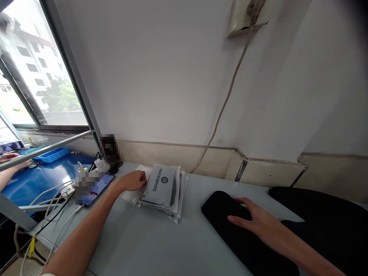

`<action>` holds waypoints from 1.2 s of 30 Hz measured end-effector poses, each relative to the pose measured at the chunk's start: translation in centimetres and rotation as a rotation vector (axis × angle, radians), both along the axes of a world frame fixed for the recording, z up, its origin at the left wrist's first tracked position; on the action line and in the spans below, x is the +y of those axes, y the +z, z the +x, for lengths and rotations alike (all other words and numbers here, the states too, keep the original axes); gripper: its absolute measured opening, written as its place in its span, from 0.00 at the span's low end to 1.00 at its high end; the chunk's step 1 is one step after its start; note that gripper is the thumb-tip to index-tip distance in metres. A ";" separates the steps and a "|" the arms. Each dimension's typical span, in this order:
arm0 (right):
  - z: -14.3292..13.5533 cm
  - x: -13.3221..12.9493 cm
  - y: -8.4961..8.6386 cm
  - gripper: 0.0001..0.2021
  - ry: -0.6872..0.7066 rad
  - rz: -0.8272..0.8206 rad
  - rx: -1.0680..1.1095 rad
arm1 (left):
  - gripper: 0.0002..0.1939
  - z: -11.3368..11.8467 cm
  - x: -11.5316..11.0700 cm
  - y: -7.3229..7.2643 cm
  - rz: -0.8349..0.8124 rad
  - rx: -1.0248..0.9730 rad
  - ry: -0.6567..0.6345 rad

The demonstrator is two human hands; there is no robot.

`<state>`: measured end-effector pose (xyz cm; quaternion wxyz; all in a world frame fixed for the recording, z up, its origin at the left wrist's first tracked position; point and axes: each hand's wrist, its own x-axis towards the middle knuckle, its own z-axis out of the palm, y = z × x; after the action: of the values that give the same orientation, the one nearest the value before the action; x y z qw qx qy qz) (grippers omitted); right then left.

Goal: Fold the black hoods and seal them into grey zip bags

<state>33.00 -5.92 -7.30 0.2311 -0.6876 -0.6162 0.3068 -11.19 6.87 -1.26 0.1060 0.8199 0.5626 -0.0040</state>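
Observation:
My left hand (133, 180) is curled closed over a whitish plastic bag (129, 196), at the left side of a stack of packages. Its fingertips are hidden, so whatever they grip cannot be seen. On top of the stack lies a grey package (159, 186) marked ROCKBROS, in a clear sleeve. My right hand (253, 218) rests on a long black fabric piece (220, 211) with a rounded end. Thumb and index finger are spread apart there; the other fingers are hidden.
More black fabric pieces (322, 207) lie at the right. A phone (97, 189), white cables and a power strip (67, 190) are at the left. Beyond the metal frame (48, 147), another person's hand (13, 157) is near a blue tray (53, 154). A cord (227, 99) hangs down the wall.

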 end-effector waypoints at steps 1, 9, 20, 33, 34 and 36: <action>-0.1 -0.1 0.1 0.42 -0.009 -0.019 0.005 | 0.09 -0.2 0.0 0.2 -0.008 -0.003 -0.008; -0.4 -0.1 1.0 0.43 -0.056 -0.054 0.098 | 0.08 -0.2 -0.3 -0.1 -0.020 0.013 -0.019; -0.8 -0.7 0.8 0.43 -0.080 -0.066 0.236 | 0.09 0.3 -0.5 -0.2 0.006 0.009 -0.041; -1.7 -1.7 2.3 0.34 0.100 -0.223 0.453 | 0.15 0.9 -0.8 2.0 0.510 -0.140 0.223; -1.4 -1.7 2.2 0.33 0.116 -0.204 0.441 | 0.16 1.8 -1.5 2.3 0.542 -0.180 0.208; -0.7 -1.5 2.0 0.34 0.108 -0.162 0.407 | 0.16 3.8 -3.4 2.8 0.572 -0.341 0.105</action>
<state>32.32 -7.38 -5.34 0.2778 -0.5939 -0.5661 0.4996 -7.36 3.44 1.59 -0.0356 0.7754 0.5565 0.2965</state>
